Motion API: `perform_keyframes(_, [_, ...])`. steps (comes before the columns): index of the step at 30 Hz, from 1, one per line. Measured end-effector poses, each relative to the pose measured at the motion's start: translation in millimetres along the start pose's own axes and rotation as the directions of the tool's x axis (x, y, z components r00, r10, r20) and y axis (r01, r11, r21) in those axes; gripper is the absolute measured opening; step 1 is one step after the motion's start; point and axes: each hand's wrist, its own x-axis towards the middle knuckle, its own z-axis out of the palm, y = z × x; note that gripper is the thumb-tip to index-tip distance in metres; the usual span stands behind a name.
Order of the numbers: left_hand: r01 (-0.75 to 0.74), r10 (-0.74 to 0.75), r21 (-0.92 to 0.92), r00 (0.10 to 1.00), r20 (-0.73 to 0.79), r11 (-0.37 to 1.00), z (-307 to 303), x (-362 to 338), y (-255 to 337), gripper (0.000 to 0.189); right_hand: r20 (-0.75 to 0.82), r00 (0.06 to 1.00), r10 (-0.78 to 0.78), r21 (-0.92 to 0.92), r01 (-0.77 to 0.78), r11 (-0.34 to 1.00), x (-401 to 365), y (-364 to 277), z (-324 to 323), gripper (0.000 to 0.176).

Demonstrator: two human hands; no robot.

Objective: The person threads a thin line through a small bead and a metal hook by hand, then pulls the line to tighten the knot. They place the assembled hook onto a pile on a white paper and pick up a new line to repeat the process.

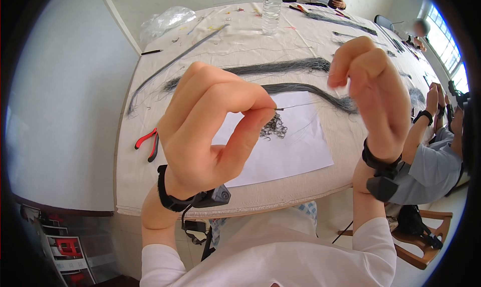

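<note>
My left hand (213,121) is closed in a pinch over the paper. From its fingertips sticks the dark end of a small fish hook (279,109), mostly hidden by thumb and forefinger. A thin fishing line (300,105) runs straight from it towards my right hand (376,81). That hand is raised higher to the right, fingers curled and slightly blurred, seemingly pinching the line; the far end is too fine to see. Below the left fingertips, a pile of fish hooks (274,127) lies on a white paper sheet (305,157).
Bundles of dark grey strands (270,66) lie across the cloth-covered table (165,187). Red-handled pliers (153,142) rest left of my left hand. Farther back stand a water bottle (271,11) and a clear plastic bag (168,21). Other people sit at the far end and right side.
</note>
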Motion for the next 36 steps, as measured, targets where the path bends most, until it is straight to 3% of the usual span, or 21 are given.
perform_keyframes(1, [-0.001, 0.001, -0.002, 1.0, -0.001, 1.0, 0.4, -0.2, 1.3, 0.011, 0.001, 1.0, 0.001, -0.003, -0.001, 1.0, -0.4, -1.5, 3.4, 0.01])
perform_keyframes(2, [0.027, -0.027, -0.001, 0.999, 0.034, 1.0, 0.9, -0.2, 3.4, 0.012, 0.03, 0.994, 0.105, 0.406, -0.108, 0.908, -1.2, -4.8, 11.0, 0.012])
perform_keyframes(3, [0.054, -0.053, 0.0, 0.996, 0.07, 0.999, 2.2, -0.2, 5.2, 0.014, 0.096, 0.977, 0.189, 0.737, -0.198, 0.647, 0.0, -9.2, 21.3, 0.014])
perform_keyframes(4, [0.052, -0.051, -0.009, 0.996, 0.072, 0.999, 5.0, -0.7, 6.9, 0.014, 0.049, 0.979, 0.198, 0.866, -0.14, 0.48, 3.7, -13.0, 37.5, 0.014])
perform_keyframes(7, [0.134, -0.134, 0.004, 0.99, 0.051, 0.991, 11.0, -1.6, 8.5, 0.02, 0.145, 0.969, 0.198, 0.902, -0.212, 0.377, 3.4, -7.4, 42.3, 0.013])
perform_keyframes(8, [0.1, -0.099, 0.0, 0.992, 0.075, 0.995, 10.4, -2.1, 7.4, 0.017, 0.142, 0.969, 0.202, 0.901, -0.211, 0.38, 3.9, -4.7, 43.0, 0.013])
perform_keyframes(13, [0.033, -0.033, 0.003, 0.996, 0.079, 0.999, 10.0, -3.1, 3.5, 0.013, 0.168, 0.935, 0.313, 0.969, -0.215, 0.122, 6.7, 0.5, 44.5, 0.013])
perform_keyframes(16, [0.034, -0.034, 0.002, 0.996, 0.078, 0.999, 9.4, -2.9, 3.4, 0.011, 0.238, 0.91, 0.34, 0.951, -0.289, 0.107, 8.3, 1.2, 40.2, 0.013])
perform_keyframes(20, [0.012, -0.014, 0.022, 0.998, 0.054, 1.0, 6.9, -2.6, -0.3, 0.002, 0.242, 0.915, 0.323, 0.956, -0.282, 0.083, 7.8, 4.9, 39.8, 0.012])
perform_keyframes(29, [0.029, -0.032, 0.056, 0.999, 0.04, 0.998, 3.6, -3.1, 0.3, 0.005, 0.239, 0.923, 0.302, 0.964, -0.263, 0.039, 8.0, 5.7, 43.6, 0.014])
perform_keyframes(34, [0.035, -0.04, 0.074, 0.997, 0.072, 0.997, 7.8, -1.0, 7.8, 0.017, 0.193, 0.934, 0.301, 0.979, -0.205, 0.008, 5.0, 6.9, 47.8, 0.015])
perform_keyframes(36, [-0.037, 0.035, 0.054, 0.998, 0.046, 0.998, 10.7, -2.8, 4.1, 0.025, 0.205, 0.93, 0.304, 0.976, -0.216, 0.0, 6.7, 5.6, 48.2, 0.015])
